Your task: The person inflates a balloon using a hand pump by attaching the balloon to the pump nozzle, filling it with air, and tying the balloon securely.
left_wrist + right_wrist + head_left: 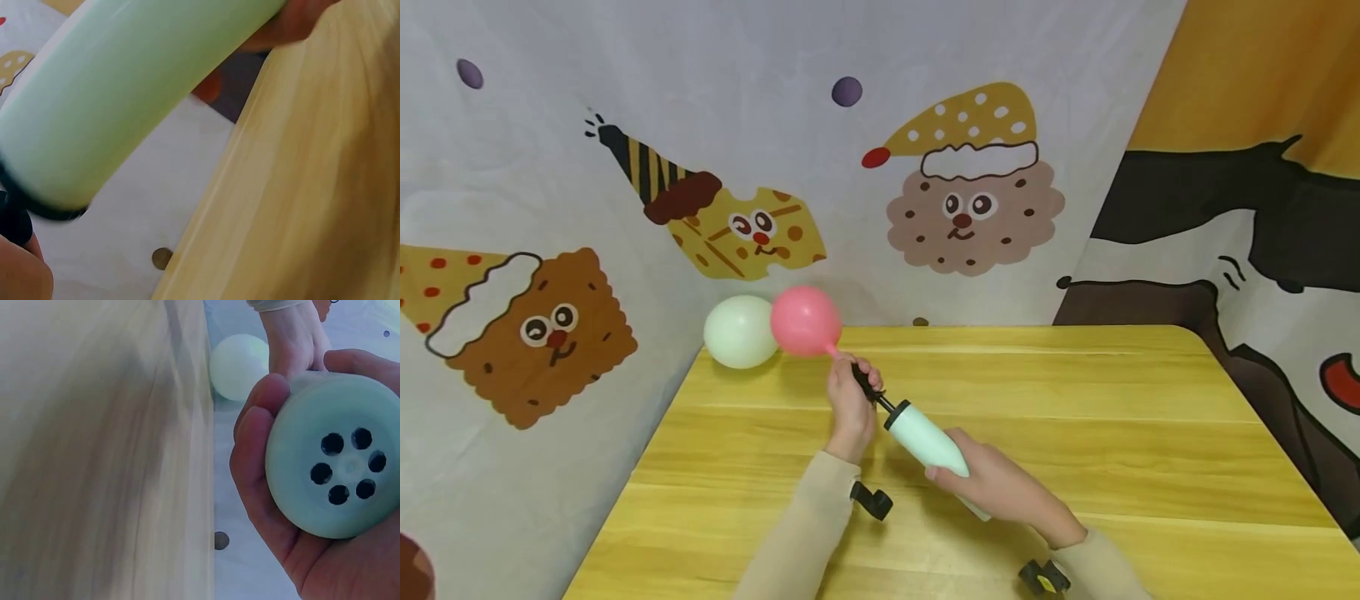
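Observation:
A mint-green balloon pump (922,435) slants over the table, its black handle and a short stretch of rod showing at the upper left end. My left hand (850,412) grips that black handle, next to the neck of a pink balloon (806,320). The balloon is round and inflated; the hand hides where its neck ends. My right hand (1000,482) wraps round the pump's green body, and in the right wrist view the fingers curl about its round base (350,465) with several dark holes.
A pale white-green balloon (739,332) sits at the table's back left corner, beside the pink one. The wooden table (1112,433) meets a cartoon-printed cloth backdrop (775,100) behind and at the sides. Black wrist mounts (871,500) jut from both sleeves.

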A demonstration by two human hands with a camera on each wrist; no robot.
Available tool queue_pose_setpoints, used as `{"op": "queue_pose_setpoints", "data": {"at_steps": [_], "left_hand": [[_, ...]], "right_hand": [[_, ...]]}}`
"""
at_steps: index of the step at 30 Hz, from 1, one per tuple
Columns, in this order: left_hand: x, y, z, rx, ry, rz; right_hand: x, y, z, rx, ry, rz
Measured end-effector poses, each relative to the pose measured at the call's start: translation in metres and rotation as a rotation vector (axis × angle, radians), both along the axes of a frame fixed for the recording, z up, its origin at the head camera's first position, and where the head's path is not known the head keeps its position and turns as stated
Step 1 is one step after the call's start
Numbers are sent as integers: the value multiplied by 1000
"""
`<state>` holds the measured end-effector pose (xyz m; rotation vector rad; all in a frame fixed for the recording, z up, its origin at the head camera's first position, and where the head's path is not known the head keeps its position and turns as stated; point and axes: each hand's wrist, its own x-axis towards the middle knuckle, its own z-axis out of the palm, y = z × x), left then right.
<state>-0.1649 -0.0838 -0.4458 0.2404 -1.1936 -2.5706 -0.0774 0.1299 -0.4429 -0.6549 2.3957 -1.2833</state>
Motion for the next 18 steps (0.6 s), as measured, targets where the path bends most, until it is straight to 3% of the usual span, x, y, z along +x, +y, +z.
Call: {"op": "queue_pose_setpoints", "data": {"at_steps": [8, 12, 18], "left_hand": [[6, 9, -2, -28, -21, -19], [2, 3, 0, -44, -7, -4], [-8, -16, 7, 12, 1, 36]], "right_hand": [[-5, -11, 1, -17, -5, -21], [-2, -13, 1, -29, -16, -25], [11, 6, 6, -1, -24, -9]]}}
